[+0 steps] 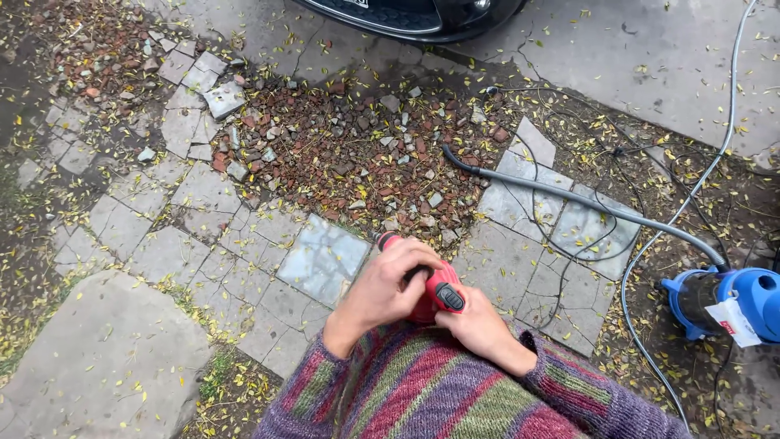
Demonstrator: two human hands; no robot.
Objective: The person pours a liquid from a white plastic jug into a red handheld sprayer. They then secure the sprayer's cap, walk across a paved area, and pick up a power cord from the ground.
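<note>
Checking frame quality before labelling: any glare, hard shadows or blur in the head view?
Head view: flat, soft daylight, no hard shadows, no glare; paving slabs and rubble sharp; left hand and right hand on the red power tool in focus; grey hose bows slightly, hinting at wide-angle distortion.

It looked like a home's driveway or yard: cracked paving slabs, brick rubble, fallen leaves, a dark car's bumper at the far edge.
</note>
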